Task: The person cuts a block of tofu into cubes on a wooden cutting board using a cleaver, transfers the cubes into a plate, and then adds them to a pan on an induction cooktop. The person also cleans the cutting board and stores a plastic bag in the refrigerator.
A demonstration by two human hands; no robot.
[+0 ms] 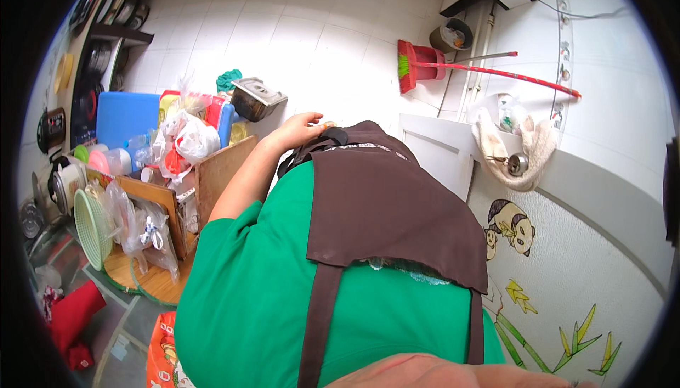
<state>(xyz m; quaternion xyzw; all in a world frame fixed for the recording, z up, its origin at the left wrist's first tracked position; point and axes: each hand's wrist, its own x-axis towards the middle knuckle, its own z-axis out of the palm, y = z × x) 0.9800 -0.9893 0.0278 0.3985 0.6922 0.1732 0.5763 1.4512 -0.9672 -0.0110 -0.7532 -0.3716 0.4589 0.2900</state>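
Note:
My left hand (300,128) reaches forward at the lower part of the brown apron (393,196), over a green shirt (255,271). Its fingertips lie beside a small black rounded thing (336,134), with a bit of orange by them; whether they grip anything cannot be told. Skin very near the camera crosses the bottom edge; it may be part of my right hand or arm, but its fingers cannot be made out. Ahead and to the left, a lidded metal container (257,98) stands by a crumpled teal plastic bag (228,81).
At left, a blue bin (125,117), plastic bags (186,138), wooden boards (226,175) and a green basket (90,228) crowd together. A red broom (406,69), dustpan (431,62) and waste bin (451,36) stand ahead right. A towel (542,159) hangs on a door (595,281) with panda pictures.

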